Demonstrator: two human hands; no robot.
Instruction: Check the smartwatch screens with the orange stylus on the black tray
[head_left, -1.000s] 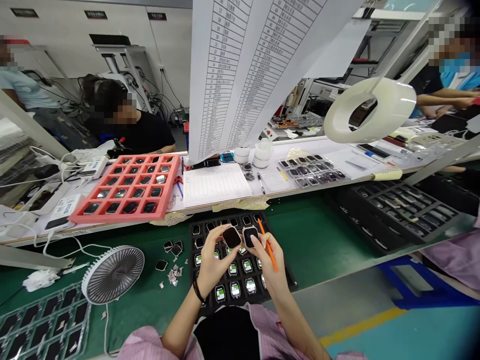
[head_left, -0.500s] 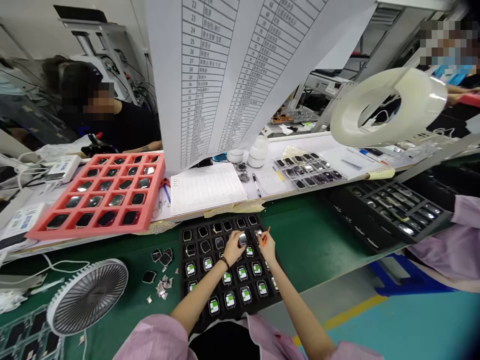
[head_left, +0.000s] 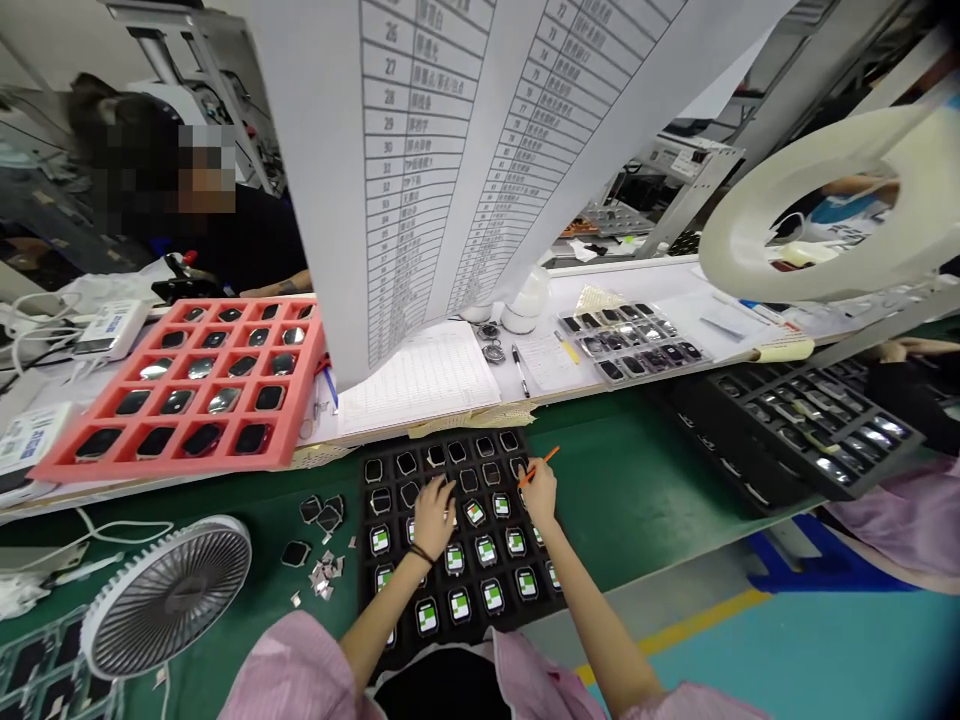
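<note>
A black tray [head_left: 480,634] with several rows of square smartwatches lies on the green bench before me. Many in the nearer rows, such as this watch [head_left: 492,597], show lit green-and-white screens; watches at the far side are dark. My left hand [head_left: 433,517] reaches over the tray's middle, its fingers outstretched and slightly bent above a watch they partly cover. At the tray's right edge, my right hand [head_left: 538,494] is closed around a slim orange stick [head_left: 548,458], one end sticking out to the upper right. What its fingertips touch below is hidden.
A small fan [head_left: 169,595], loose watches [head_left: 296,553] and foil scraps [head_left: 324,575] lie left. On the shelf are a pink foam tray [head_left: 277,440], papers [head_left: 427,380] and a clear tray [head_left: 626,342]. A hanging sheet [head_left: 315,200] and ring lamp [head_left: 727,240] overhang; black trays [head_left: 810,420] sit right.
My left hand has moved left and lower, and the shiny square watch it held up no longer shows there. My right hand stays near the tray's right edge with the orange stick. The view has shifted slightly.
</note>
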